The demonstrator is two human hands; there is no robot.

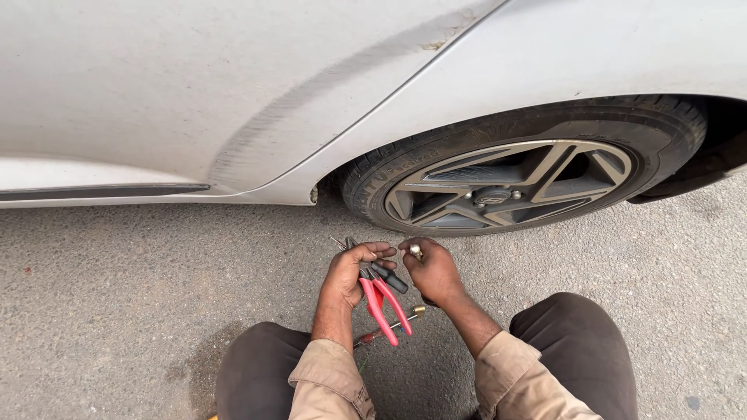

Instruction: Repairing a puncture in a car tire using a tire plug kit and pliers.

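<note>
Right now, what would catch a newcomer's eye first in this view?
The red-handled pliers stand out, held in the left hand at centre frame. Beside it, the right hand pinches a small metallic piece at its fingertips. Behind both, the black tyre with grey spoked alloy wheel sits under the white car body.

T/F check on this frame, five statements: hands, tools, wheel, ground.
1. The left hand holds red-handled pliers. True.
2. The right hand is empty. False: it pinches a small metallic piece at its fingertips.
3. The wheel is off the car. False: it sits mounted under the white car body.
4. A thin tool with a brass-coloured tip lies on the asphalt below the hands. True.
5. The person wears gloves. False: both hands are bare.
</note>
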